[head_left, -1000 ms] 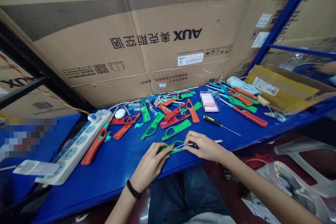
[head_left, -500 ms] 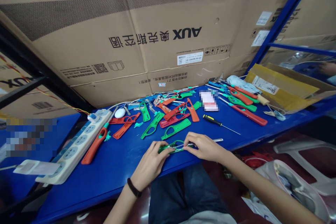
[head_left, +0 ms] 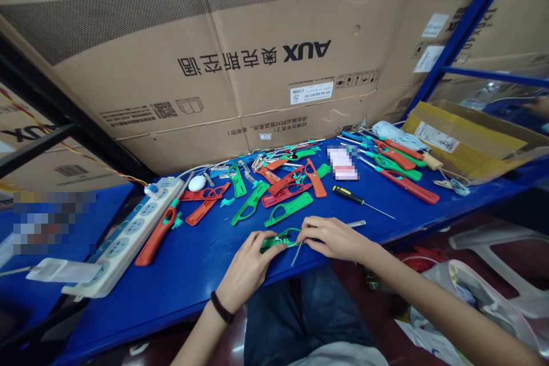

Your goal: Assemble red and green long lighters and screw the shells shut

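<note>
Swung down since the earlier frame, from a run along the green shell [head_left: 268, 243] to a slant toward the near edge of the blue table [head_left: 193, 280]: one pale strand [head_left: 297, 254]. Apparently pinched at its upper end between the near-closed fingertips of the right hand [head_left: 337, 238], with the lower end free. Curled round the left end of the green shell, thumb and fingers nearly closed on it: the left hand [head_left: 251, 257]. Between both hands, small inner parts [head_left: 283, 238], too fine to make out. Jutting past the right hand: a metal rod [head_left: 357, 224]; its join to the shell hidden, contact with the right hand impossible to tell.

Likely troubles, judged from here: a slip of the strand, from only fingertips on so thin a piece; small inner parts dragged loose by too sharp a tug, if linked to the strand; skidding of the shell on a smooth top, from too light a left hold. Also possible: a knock to the screwdriver [head_left: 349, 195], just beyond, from a sweep of the right knuckles.
</note>
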Tool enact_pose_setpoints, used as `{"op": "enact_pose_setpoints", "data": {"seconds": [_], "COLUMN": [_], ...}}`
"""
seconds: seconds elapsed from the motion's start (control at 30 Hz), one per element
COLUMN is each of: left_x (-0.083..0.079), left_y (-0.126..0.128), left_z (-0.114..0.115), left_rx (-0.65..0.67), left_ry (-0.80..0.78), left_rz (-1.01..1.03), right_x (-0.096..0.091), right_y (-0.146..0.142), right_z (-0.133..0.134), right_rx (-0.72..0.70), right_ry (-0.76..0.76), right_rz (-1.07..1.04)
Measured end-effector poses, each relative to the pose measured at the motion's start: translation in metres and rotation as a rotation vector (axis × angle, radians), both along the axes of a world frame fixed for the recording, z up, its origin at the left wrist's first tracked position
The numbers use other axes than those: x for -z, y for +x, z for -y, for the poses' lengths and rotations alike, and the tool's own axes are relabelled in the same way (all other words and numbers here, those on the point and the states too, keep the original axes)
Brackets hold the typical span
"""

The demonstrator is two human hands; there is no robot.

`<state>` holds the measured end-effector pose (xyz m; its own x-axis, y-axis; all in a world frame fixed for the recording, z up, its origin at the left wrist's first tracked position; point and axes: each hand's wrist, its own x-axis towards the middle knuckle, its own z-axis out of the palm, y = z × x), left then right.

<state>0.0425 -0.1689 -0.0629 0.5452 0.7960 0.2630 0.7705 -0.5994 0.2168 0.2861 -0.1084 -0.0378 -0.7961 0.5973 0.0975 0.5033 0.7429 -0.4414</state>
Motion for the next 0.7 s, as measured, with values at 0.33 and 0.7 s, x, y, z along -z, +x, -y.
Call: {"op": "enact_pose_setpoints", "data": {"seconds": [0.33, 0.7], "left_x": [-0.004, -0.011], "left_y": [0.000, -0.011], "left_z": [0.000, -0.010], "left_rx": [-0.010, 0.006], "left_ry": [0.015, -0.032], "left_rz": [0.027, 0.082], "right_x": [0.009, 0.015], "right_y": [0.013, 0.029], "right_z": [-0.002, 0.001], "right_rx": [-0.014, 0.134], "right_ry": [-0.043, -0.019], "right_rz": [-0.048, -0.154]}}
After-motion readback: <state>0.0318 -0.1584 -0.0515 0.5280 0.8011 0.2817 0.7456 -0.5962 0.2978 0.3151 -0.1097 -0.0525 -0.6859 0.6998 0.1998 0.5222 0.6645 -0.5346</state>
